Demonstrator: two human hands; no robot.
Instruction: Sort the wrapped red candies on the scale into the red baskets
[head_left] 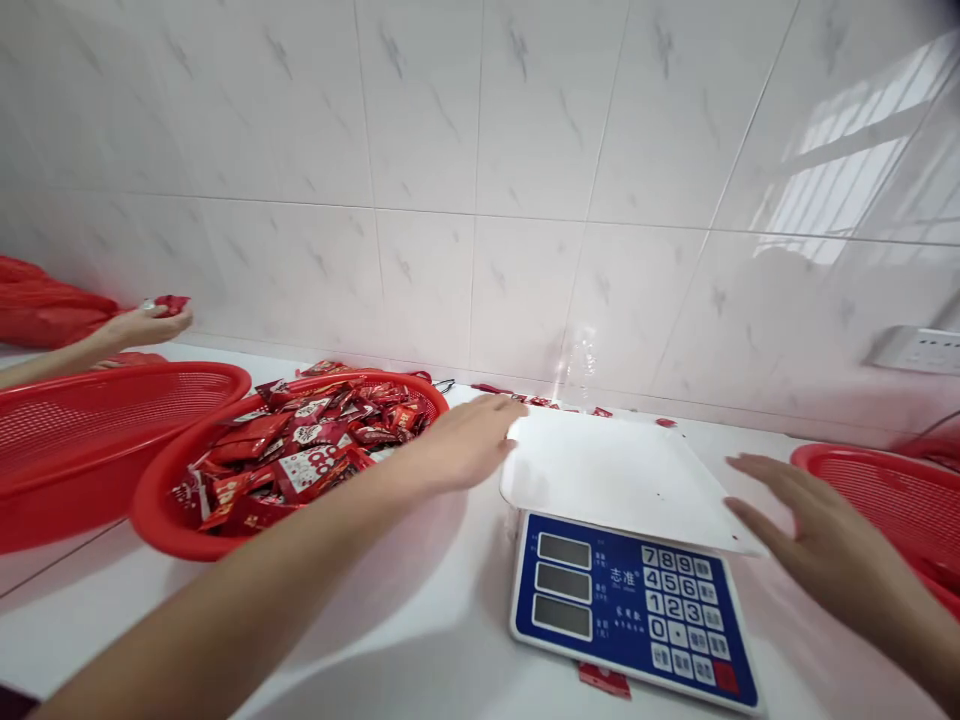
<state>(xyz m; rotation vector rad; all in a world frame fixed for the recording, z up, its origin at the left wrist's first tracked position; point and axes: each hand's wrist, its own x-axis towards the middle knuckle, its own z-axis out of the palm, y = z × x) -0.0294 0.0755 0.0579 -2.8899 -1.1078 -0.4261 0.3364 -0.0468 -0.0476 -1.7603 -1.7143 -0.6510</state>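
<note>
A digital weighing scale [630, 605] with a blue keypad panel stands before me, its displays blank. Its white weighing plate [607, 475] sits behind the panel, with a few small dark specks on it. At the plate's left edge is my left hand [469, 440], fingers stretched out and holding nothing; I cannot tell whether it touches the plate. My right hand [814, 525] is beside the plate's right edge, thumb and fingers apart, also with nothing in it. Left of my left hand, a red basket [169, 540] is heaped with red snack packets [292, 440].
Another red basket [67, 430] stands at the far left, where a co-worker's hand [150, 325] holds a small red packet. A third red basket [885, 490] is at the right. One red packet [604, 680] lies partly under the scale. A tiled wall [420, 280] bounds the white table.
</note>
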